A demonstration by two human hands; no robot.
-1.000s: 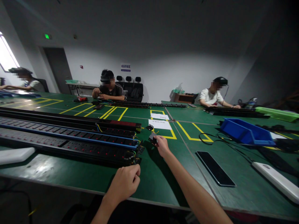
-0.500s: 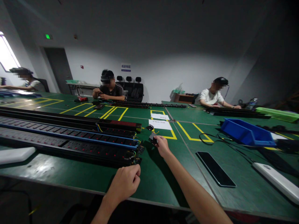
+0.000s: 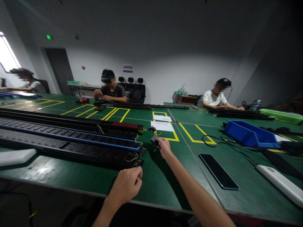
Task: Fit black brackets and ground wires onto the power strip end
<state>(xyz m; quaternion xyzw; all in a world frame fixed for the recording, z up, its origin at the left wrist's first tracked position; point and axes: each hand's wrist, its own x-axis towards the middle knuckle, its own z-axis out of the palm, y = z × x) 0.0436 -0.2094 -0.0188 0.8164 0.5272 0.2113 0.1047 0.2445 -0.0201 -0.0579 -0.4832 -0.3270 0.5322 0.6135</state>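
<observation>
At one o'clock from the left hand [image 3: 127, 181], the right hand [image 3: 164, 148] pinches a small dark piece [image 3: 154, 140]. Neither hand has visibly moved over the last second, so the work appears paused. The left hand is curled near the wired end of the black socket strip [image 3: 90, 153], which runs toward ten o'clock; whether it grips anything, I cannot tell. A co-worker's head [image 3: 108, 76], eleven o'clock from the right hand, has shifted slightly.

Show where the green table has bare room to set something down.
Bare table shows between the right hand and phone, and in front of the power strips, between the white block and left hand. Crowded spots: among those strips, around the blue bin.
</observation>
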